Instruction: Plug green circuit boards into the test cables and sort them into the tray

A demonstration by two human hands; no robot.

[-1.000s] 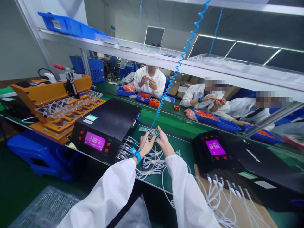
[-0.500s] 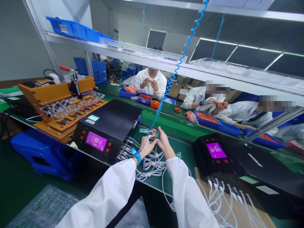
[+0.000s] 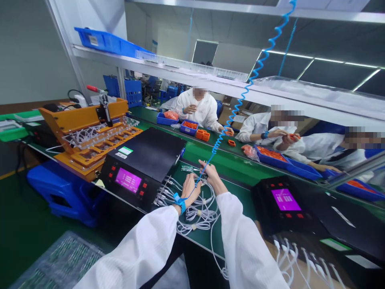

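Long green bench top (image 3: 228,162), running from the left edge to the far right. On its left part, big black tester box (image 3: 147,154) with a lit purple screen, front close to the near edge. At the left end of the bench top, orange fixture (image 3: 90,132) with a red-handled clamp lever. Toward the right near edge, second black tester (image 3: 282,200), purple screen also lit. Between the two, tangle of white cables (image 3: 200,210) spread to the near edge, some plugged into the side of the big black tester box. Along the far edge, three co-workers (image 3: 207,112) in white coats, blue bins (image 3: 270,154) of orange parts in front of them.

Over the cables, left hand (image 3: 190,188) palm down, fingers loosely spread and touching them, gripping nothing visible. Just beyond it, right hand (image 3: 211,175) reaching to mid bench top, fingers half curled; cannot tell whether anything is pinched at the tips. Flat on the bench top, small green board (image 3: 188,168), just left of the right fingertips. On the left wrist, blue wrist strap (image 3: 181,202), with coiled blue cord (image 3: 249,82) rising overhead.
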